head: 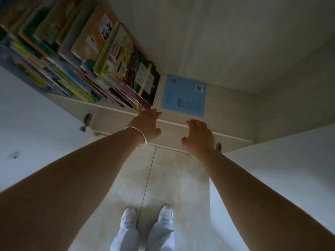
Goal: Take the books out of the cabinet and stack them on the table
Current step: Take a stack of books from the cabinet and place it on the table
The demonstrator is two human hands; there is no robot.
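Both hands reach toward the cabinet shelf (181, 125): left hand (147, 126) at the leaning books (101, 69), right hand (199, 136) below the blue booklet (184, 95) lying flat on it

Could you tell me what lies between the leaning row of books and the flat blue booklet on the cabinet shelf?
In the head view, only a narrow strip of bare beige shelf separates the colourful leaning books from the light-blue booklet.
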